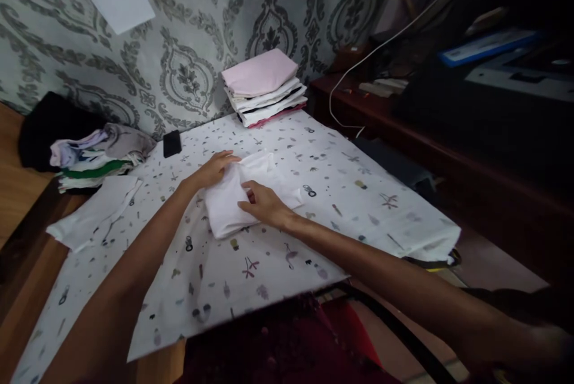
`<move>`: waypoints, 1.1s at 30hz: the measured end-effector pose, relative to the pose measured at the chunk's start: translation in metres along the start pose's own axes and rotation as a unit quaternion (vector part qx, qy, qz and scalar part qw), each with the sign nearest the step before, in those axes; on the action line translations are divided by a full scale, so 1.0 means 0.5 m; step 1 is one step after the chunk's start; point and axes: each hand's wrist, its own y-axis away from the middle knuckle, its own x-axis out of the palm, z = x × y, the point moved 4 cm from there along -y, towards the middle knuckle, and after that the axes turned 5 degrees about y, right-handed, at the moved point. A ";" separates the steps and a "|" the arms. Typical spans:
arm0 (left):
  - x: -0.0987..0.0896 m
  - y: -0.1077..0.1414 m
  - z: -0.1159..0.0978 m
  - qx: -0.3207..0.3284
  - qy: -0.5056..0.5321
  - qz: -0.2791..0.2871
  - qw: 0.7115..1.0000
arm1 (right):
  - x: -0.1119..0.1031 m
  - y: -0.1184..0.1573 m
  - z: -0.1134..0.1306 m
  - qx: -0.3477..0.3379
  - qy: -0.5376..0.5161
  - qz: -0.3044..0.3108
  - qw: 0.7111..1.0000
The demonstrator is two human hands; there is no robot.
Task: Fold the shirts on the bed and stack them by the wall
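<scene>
A white cloth, partly folded, lies on the patterned white sheet in the middle of the view. My left hand rests on the cloth's upper left edge, fingers stretched toward its top and apart from a grip. On the cloth's right part is my right hand, its thumb and curled fingers close together at a fold. Whether fabric is pinched between them is too small to tell.
Folded clothes topped with pink are stacked by the wall. A black phone lies left of them. At the left are a heap of clothes and a loose white garment. A dark red table stands right.
</scene>
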 end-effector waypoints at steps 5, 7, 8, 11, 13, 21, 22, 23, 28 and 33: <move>-0.007 -0.019 -0.018 0.053 -0.044 0.029 0.997 | 0.012 0.010 0.008 0.021 -0.002 0.043 0.999; -0.024 -0.020 -0.028 0.059 -0.035 0.022 0.997 | 0.014 0.011 0.012 0.025 -0.050 0.056 0.997; -0.035 -0.020 -0.032 0.056 -0.020 0.012 0.998 | 0.013 0.013 0.015 0.025 -0.079 0.060 0.995; -0.070 -0.024 -0.046 0.032 0.047 -0.053 0.997 | -0.008 0.021 0.027 0.007 -0.145 0.048 0.988; -0.087 -0.033 -0.056 0.011 0.077 -0.108 0.991 | -0.032 0.028 0.030 -0.015 -0.160 0.016 0.987; -0.036 -0.112 -0.106 0.009 0.068 -0.181 0.981 | -0.094 0.051 -0.060 0.049 -0.248 -0.072 0.965; -0.022 -0.121 -0.110 0.012 0.064 -0.184 0.981 | -0.097 0.053 -0.073 0.059 -0.246 -0.079 0.964; -0.008 -0.128 -0.113 0.017 0.059 -0.184 0.981 | -0.101 0.054 -0.084 0.067 -0.242 -0.086 0.964; 0.041 -0.154 -0.115 0.031 0.048 -0.161 0.985 | -0.111 0.060 -0.105 0.091 -0.239 -0.084 0.963; 0.047 -0.165 -0.119 0.036 0.055 -0.153 0.986 | -0.128 0.069 -0.106 0.088 -0.214 -0.079 0.970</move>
